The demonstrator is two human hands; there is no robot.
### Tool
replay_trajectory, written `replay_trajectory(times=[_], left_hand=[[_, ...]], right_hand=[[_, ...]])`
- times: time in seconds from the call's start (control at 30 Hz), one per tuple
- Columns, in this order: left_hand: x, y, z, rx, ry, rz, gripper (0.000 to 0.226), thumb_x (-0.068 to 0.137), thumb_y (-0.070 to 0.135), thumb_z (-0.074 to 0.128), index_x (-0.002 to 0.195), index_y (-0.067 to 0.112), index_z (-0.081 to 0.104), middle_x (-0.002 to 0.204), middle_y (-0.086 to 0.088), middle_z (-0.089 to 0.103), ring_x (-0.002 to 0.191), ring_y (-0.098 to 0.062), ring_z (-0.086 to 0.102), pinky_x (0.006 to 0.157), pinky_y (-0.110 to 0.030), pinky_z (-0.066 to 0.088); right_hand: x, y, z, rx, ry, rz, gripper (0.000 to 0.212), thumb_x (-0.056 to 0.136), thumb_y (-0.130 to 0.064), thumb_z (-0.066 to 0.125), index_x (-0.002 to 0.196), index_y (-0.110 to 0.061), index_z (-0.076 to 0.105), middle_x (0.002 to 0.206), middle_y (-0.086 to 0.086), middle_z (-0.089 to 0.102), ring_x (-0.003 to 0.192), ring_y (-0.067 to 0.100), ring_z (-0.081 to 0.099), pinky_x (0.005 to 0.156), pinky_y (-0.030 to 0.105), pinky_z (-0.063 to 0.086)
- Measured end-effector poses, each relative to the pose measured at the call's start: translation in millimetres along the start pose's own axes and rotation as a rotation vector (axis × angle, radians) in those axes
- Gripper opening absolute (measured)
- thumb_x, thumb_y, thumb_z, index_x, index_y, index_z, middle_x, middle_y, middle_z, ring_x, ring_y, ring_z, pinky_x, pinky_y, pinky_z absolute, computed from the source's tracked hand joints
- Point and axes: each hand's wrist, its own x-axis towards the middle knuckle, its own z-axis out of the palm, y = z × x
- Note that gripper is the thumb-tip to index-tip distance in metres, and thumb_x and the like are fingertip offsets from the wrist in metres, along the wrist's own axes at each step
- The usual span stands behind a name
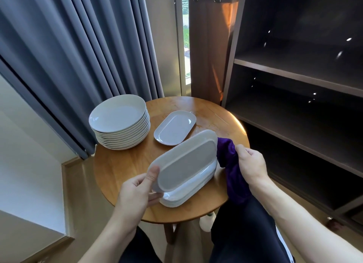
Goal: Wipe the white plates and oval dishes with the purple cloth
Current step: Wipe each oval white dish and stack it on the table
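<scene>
Your left hand point(135, 192) pinches the near end of the tipped-up oval dish point(186, 162). It stretches away rightward, toward your right hand point(253, 164), which grips the purple cloth point(231, 170) beside its far end.

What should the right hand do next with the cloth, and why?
Probably bring the purple cloth onto the underside of the raised oval dish and wipe along it. The left hand holds that dish tilted over the stack, underside showing, and the right hand grips the cloth beside its far end.
</scene>
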Motion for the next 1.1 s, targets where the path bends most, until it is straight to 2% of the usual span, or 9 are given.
replay_trajectory(times=[0.13,0.3,0.43,0.53,0.7,0.8,0.93,1.03,1.1], left_hand=[[5.4,-1.9,-6.3,-0.243,-0.071,-0.203,0.061,0.074,0.066,0.069,0.118,0.023,0.071,0.112,-0.008,0.078,0.092,-0.045,0.075,0.08,-0.048,0.063],[11.1,-7.6,-10.0,-0.445,-0.205,-0.395,0.046,0.09,0.053,0.063,0.13,0.029,0.063,0.125,-0.015,0.072,0.103,-0.056,0.069,0.082,-0.057,0.061],[14.4,-17.1,-11.5,-0.446,-0.166,-0.382,0.041,0.098,0.035,0.055,0.133,0.016,0.064,0.123,-0.015,0.073,0.109,-0.042,0.071,0.092,-0.051,0.056],[14.3,-21.3,-13.1,-0.386,-0.165,-0.404,0.037,0.105,0.033,0.049,0.131,0.014,0.067,0.122,-0.015,0.074,0.109,-0.038,0.072,0.093,-0.048,0.054],[17.1,-24.8,-17.9,-0.357,-0.197,-0.347,0.042,0.095,0.031,0.061,0.131,0.01,0.063,0.122,-0.018,0.073,0.112,-0.033,0.072,0.09,-0.044,0.055],[20.8,-27.2,-23.1,-0.323,-0.182,-0.259,0.063,0.08,0.009,0.079,0.137,0.006,0.051,0.12,-0.018,0.074,0.108,-0.033,0.073,0.077,-0.038,0.061],[20.7,-30.2,-22.3,-0.249,-0.169,-0.25,0.069,0.081,-0.004,0.076,0.136,0.019,0.042,0.113,-0.019,0.076,0.099,-0.036,0.076,0.069,-0.037,0.063],[20.5,-33.8,-21.3,-0.203,-0.203,-0.284,0.077,0.076,0.005,0.082,0.136,0.032,0.041,0.107,-0.022,0.076,0.095,-0.036,0.076,0.071,-0.038,0.063],[21.9,-37.5,-19.8,-0.208,-0.183,-0.281,0.074,0.08,0.003,0.081,0.134,0.035,0.042,0.105,-0.021,0.077,0.094,-0.035,0.077,0.071,-0.037,0.063]], right_hand=[[0.4,0.5,-0.2,-0.01,-0.014,-0.001,0.045,0.099,-0.034,0.057,0.06,-0.014,0.048,0.059,0.007,0.041,0.06,0.026,0.04,0.063,0.041,0.038],[0.6,2.3,1.4,-0.016,-0.027,0.006,0.053,0.101,-0.03,0.057,0.049,-0.022,0.047,0.05,-0.002,0.043,0.05,0.014,0.041,0.063,0.039,0.041],[0.7,1.9,1.7,-0.018,-0.031,0.001,0.049,0.1,-0.03,0.056,0.053,-0.019,0.046,0.051,-0.002,0.041,0.051,0.015,0.04,0.063,0.04,0.039],[0.7,2.4,1.1,-0.023,-0.028,0.0,0.046,0.099,-0.03,0.056,0.056,-0.017,0.046,0.053,0.0,0.041,0.052,0.016,0.039,0.063,0.041,0.038],[0.9,2.0,0.3,-0.03,-0.027,-0.009,0.047,0.099,-0.031,0.056,0.055,-0.018,0.045,0.055,0.002,0.04,0.054,0.02,0.038,0.062,0.042,0.037],[-1.2,-2.3,-0.4,-0.014,-0.009,-0.044,0.048,0.1,-0.029,0.056,0.054,-0.018,0.044,0.057,0.005,0.04,0.057,0.024,0.038,0.063,0.042,0.036],[-17.9,-12.5,5.0,0.048,-0.014,-0.131,0.054,0.105,-0.032,0.051,0.052,-0.025,0.048,0.055,-0.001,0.044,0.055,0.016,0.043,0.064,0.04,0.041],[-47.0,-17.2,27.5,0.023,-0.106,-0.228,0.048,0.104,-0.045,0.039,0.078,-0.015,0.066,0.075,0.004,0.062,0.076,0.014,0.06,0.078,0.031,0.049],[-69.3,-10.9,47.5,-0.183,-0.212,-0.259,0.049,0.096,-0.059,0.039,0.099,-0.018,0.066,0.102,-0.001,0.061,0.099,0.012,0.057,0.093,0.034,0.048]])
